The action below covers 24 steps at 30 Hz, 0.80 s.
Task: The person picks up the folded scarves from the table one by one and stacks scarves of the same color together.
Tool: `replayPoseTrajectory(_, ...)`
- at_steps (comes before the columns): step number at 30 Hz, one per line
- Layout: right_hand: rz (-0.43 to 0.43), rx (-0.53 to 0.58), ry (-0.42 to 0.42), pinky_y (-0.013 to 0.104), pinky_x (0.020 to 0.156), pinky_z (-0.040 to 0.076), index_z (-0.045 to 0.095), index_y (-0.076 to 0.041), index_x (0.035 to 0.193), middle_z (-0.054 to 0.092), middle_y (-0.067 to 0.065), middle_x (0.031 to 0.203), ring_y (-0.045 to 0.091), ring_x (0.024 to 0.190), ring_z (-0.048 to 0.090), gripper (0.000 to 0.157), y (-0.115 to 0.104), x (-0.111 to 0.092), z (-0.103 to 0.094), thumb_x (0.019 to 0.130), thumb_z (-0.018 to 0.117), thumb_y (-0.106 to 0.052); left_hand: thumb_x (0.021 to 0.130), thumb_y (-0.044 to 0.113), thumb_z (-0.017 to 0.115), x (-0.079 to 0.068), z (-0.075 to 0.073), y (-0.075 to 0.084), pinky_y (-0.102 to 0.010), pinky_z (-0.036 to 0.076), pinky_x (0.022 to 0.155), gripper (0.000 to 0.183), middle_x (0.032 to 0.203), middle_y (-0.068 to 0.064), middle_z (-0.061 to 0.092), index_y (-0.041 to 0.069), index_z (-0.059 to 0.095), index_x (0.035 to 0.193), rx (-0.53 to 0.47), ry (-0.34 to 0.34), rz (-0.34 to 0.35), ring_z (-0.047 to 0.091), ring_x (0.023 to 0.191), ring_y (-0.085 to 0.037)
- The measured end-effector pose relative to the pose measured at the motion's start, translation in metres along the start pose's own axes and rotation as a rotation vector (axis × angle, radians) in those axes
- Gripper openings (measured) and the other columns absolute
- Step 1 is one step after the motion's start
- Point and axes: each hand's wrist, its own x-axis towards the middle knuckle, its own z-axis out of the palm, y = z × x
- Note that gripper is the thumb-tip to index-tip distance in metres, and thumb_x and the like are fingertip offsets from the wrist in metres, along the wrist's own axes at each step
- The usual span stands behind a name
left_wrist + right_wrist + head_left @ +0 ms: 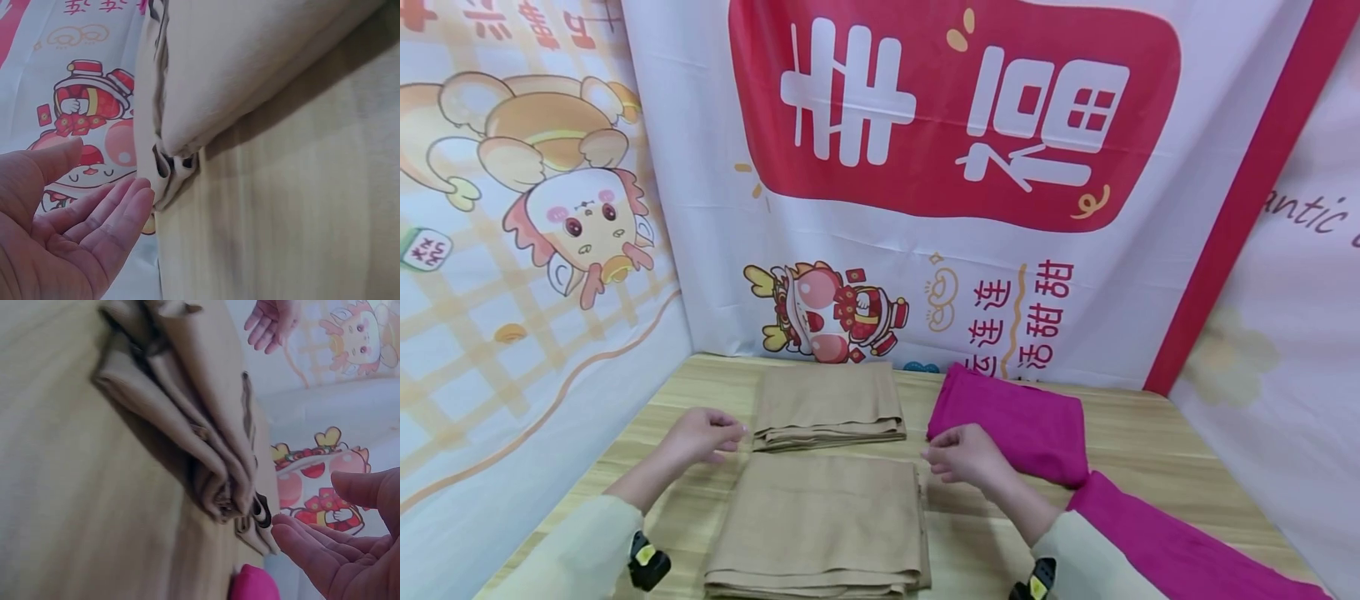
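Two folded tan cloths lie on the table in the head view, the nearer one (pixel 823 517) in front of the farther one (pixel 827 396). My left hand (pixel 703 435) hovers just left of the gap between them, fingers relaxed and holding nothing. To the right of that gap is my right hand (pixel 966 454), also with nothing in it, near a folded magenta cloth (pixel 1015 421). In the left wrist view the left hand (pixel 81 231) has loosely extended fingers beside the tan cloth. The right wrist view shows the right hand (pixel 350 544) apart from the layered tan folds (pixel 181 406).
A second magenta cloth (pixel 1180 542) stretches along the right side of the wooden table (pixel 1157 442), partly behind the right sleeve. Printed fabric hangs at the back (pixel 685 167) and on both sides, with a left panel (pixel 497 350) and a right panel (pixel 1285 400).
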Motion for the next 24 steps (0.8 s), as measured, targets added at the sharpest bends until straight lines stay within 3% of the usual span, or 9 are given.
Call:
replayPoseTrajectory(12,-0.035,-0.055,0.134,0.036,0.069,0.056,0.066,0.004,0.109,0.068,0.009,0.087,0.026,0.081,0.067,0.031,-0.023,0.038,0.004,0.088,0.073,-0.018,0.093,0.027,0.067,0.024,-0.007,0.01,-0.037,0.056,0.076,0.051,0.116,-0.03,0.059,-0.014,0.055,0.121,0.033,0.04,0.05,0.062,0.1,-0.038)
replayPoseTrajectory(18,-0.068,-0.114,0.165,0.037,0.073,0.055,0.067,0.002,0.109,0.069,0.009,0.093,0.021,0.081,0.065,0.033,-0.029,0.058,0.006,0.088,0.073,-0.023,0.092,0.03,0.068,0.039,0.0,0.013,-0.04,0.055,0.076,0.048,0.112,-0.025,0.063,-0.009,0.059,0.117,0.133,0.097,0.07,0.062,0.095,-0.038)
replayPoseTrajectory(20,-0.064,-0.111,0.165,0.038,0.075,0.055,0.066,0.001,0.111,0.069,0.01,0.096,0.025,0.086,0.065,0.034,-0.03,0.065,0.007,0.088,0.073,-0.024,0.092,0.031,0.068,0.043,0.001,0.014,-0.043,0.054,0.077,0.048,0.111,-0.025,0.063,-0.009,0.059,0.117,0.172,0.115,0.076,0.062,0.093,-0.036)
replayPoseTrajectory(24,-0.068,-0.1,0.152,0.04,0.079,0.053,0.065,0.001,0.114,0.068,0.011,0.101,0.028,0.094,0.063,0.037,-0.031,0.077,0.011,0.089,0.073,-0.025,0.091,0.031,0.068,0.052,0.004,0.013,-0.048,0.05,0.086,0.049,0.115,-0.027,0.061,-0.01,0.059,0.116,0.212,0.142,0.09,0.059,0.1,-0.039)
